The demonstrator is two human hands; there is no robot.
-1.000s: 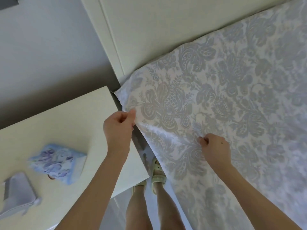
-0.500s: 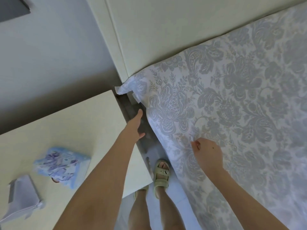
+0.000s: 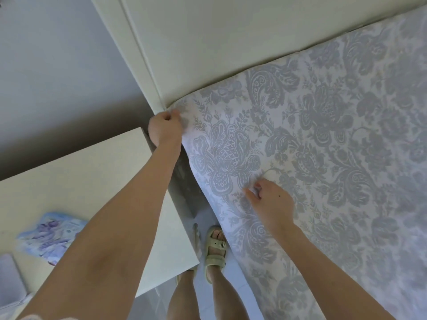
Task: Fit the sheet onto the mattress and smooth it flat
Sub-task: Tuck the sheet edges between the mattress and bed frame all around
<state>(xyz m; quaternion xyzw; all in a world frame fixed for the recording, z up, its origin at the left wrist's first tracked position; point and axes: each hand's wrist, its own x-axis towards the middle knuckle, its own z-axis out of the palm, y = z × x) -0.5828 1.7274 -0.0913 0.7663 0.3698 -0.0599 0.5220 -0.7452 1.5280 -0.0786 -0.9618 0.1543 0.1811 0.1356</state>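
The left hand point(image 3: 165, 128) grips the corner of the patterned sheet point(image 3: 323, 158) where it meets the headboard point(image 3: 208, 42). The right hand point(image 3: 271, 204) pinches a fold of the sheet near the mattress edge. A nightstand point(image 3: 69, 176) stands beside the bed, bearing a floral packet point(image 3: 49, 236).

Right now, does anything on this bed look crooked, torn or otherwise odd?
Nothing torn or spilled. The sheet lies mostly flat. Only two spots are uneven: a small crease rises where the right hand pinches it, and the corner by the headboard is bunched in the left hand.
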